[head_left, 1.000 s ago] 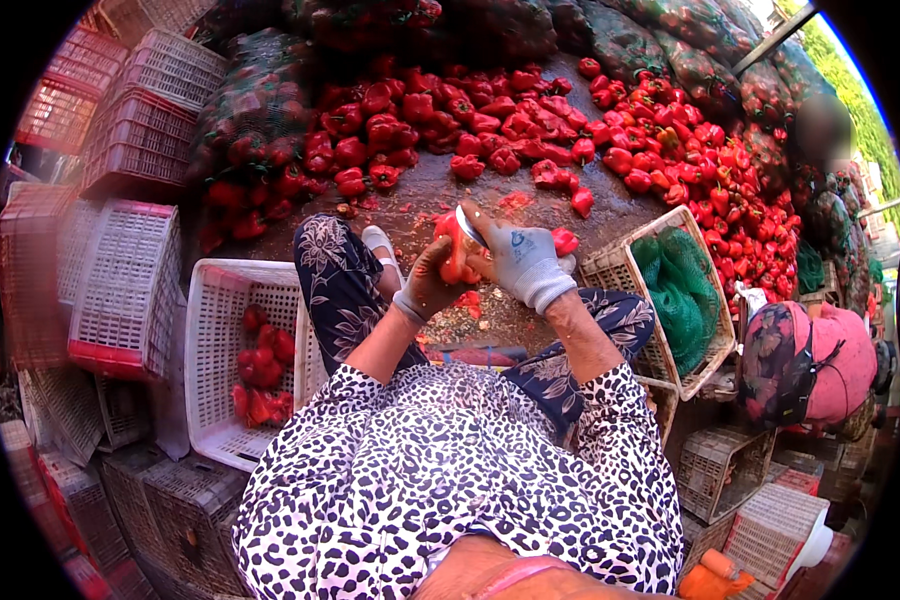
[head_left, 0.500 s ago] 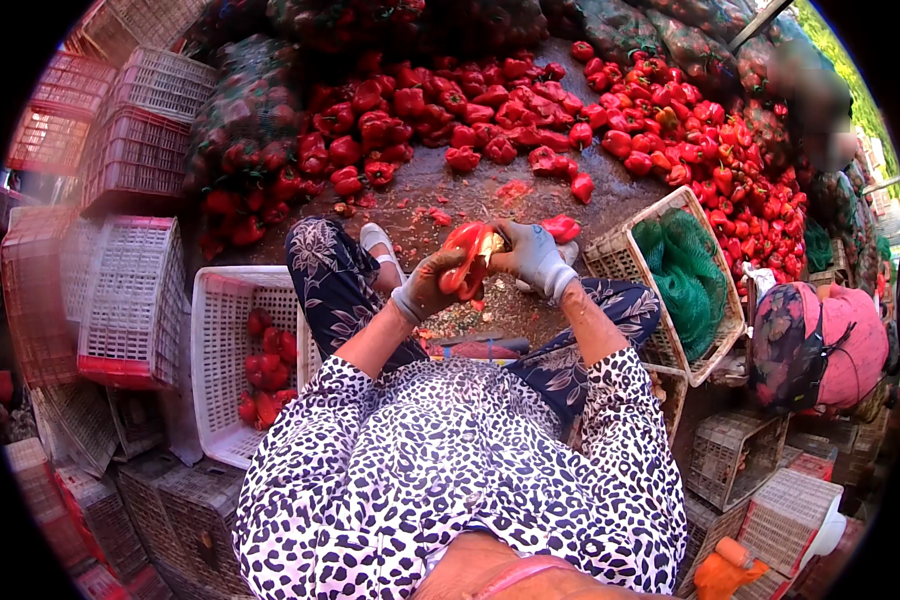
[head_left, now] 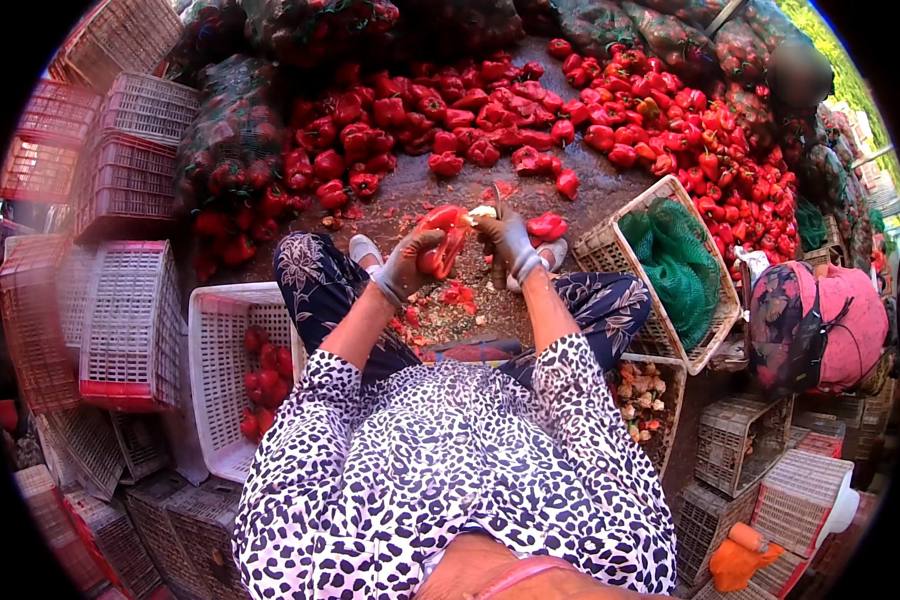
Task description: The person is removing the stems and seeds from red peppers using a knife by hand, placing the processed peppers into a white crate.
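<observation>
In front of my knees, my left hand [head_left: 408,262] is closed round an opened red bell pepper [head_left: 448,243]. Close beside it my right hand [head_left: 505,236] pinches a pale pepper core [head_left: 482,212] near the pepper's upper end. A thin, narrow strip like a blade [head_left: 497,194] sticks up by the right fingers; its lower part is hidden. Both hands wear greyish gloves with stained fingers. Another red pepper [head_left: 547,227] lies on the floor just beyond my right hand.
A white crate [head_left: 202,350] with red peppers stands at my left. On my right are a crate [head_left: 728,330] holding green netting [head_left: 675,265] and a lower crate of pepper cores [head_left: 638,395]. Pepper heaps [head_left: 660,120] and full net sacks [head_left: 232,135] lie ahead; stacked crates [head_left: 125,310] line the left.
My right hand has drawn slightly apart from the left, and the pale core now shows outside the pepper. The head view has shifted a little, revealing more of the crate of cores.
</observation>
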The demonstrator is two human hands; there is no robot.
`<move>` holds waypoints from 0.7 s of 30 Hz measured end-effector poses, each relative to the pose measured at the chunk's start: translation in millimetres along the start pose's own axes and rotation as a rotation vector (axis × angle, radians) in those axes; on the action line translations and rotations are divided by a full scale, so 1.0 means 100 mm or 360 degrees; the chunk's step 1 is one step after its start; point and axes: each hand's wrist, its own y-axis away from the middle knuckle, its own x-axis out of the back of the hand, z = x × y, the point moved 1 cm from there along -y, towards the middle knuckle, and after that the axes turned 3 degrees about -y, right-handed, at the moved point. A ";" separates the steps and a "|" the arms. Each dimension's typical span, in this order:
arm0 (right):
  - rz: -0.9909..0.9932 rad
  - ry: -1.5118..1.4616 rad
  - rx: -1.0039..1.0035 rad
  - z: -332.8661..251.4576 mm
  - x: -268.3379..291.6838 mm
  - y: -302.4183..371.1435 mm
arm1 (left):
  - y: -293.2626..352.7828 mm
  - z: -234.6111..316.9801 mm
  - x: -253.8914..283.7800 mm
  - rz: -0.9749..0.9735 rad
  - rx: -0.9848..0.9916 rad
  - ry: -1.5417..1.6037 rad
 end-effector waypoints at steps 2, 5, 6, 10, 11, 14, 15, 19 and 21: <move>0.0171 0.0314 -0.0071 -0.10 0.06 -0.02 | 0.22 0.23 -0.02 0.0083 0.0019 -0.0012; 0.0189 -0.0031 0.0003 -0.56 0.45 0.39 | 0.66 0.91 -0.09 0.0241 -0.0631 -0.0622; 0.0326 0.0106 0.0144 -0.64 0.65 0.57 | 0.92 1.12 -0.05 0.0345 -0.0729 -0.0583; 0.1066 0.0926 0.0278 -1.06 1.39 1.54 | 2.05 1.70 0.44 0.1131 -0.1072 -0.1166; 0.1252 0.1052 0.0249 -0.96 1.70 1.73 | 2.38 1.79 0.60 0.1352 -0.1005 -0.1347; 0.1333 0.1506 -0.0398 -0.70 2.38 2.39 | 2.99 1.51 1.54 0.1965 -0.0244 -0.2540; 0.1206 0.1834 -0.0833 -0.71 2.45 2.56 | 3.08 1.48 1.68 0.2049 -0.0088 -0.2865; 0.1093 0.1853 -0.0922 0.12 3.23 3.02 | 2.57 1.45 1.76 0.1867 -0.0404 -0.3045; 0.1312 0.0926 -0.0720 -0.23 2.84 2.58 | 1.84 1.62 1.01 0.1571 -0.0805 -0.3178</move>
